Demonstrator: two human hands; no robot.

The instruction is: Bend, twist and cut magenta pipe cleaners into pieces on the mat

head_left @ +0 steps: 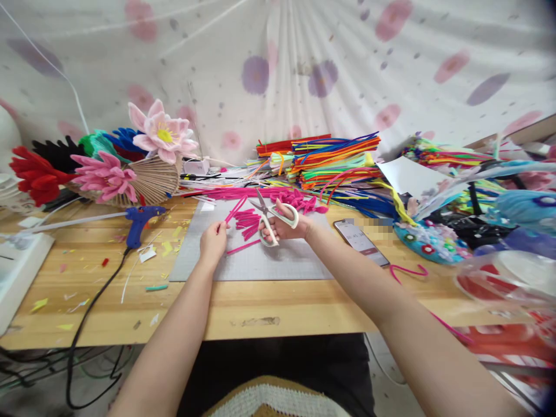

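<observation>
My left hand (214,242) pinches a bent magenta pipe cleaner (237,209) whose folded end points up and to the right. In my right hand (282,226) are white-handled scissors (266,209), fingers through the loops, blades parted and pointing up and left. The blades are near the pipe cleaner; whether they touch it I cannot tell. Between my hands lie several short cut magenta pieces (247,223) on a grey cutting mat (195,263). A single magenta length (243,247) rests below them. More looped magenta shapes (299,200) are piled behind my right hand.
A blue glue gun (141,223) with a cord lies at the left, near pipe-cleaner flowers (163,136). Bundles of coloured pipe cleaners (334,159) line the back. To the right are a phone (360,243) and a flower-decorated blue item (430,240). Scraps (167,248) litter the left table.
</observation>
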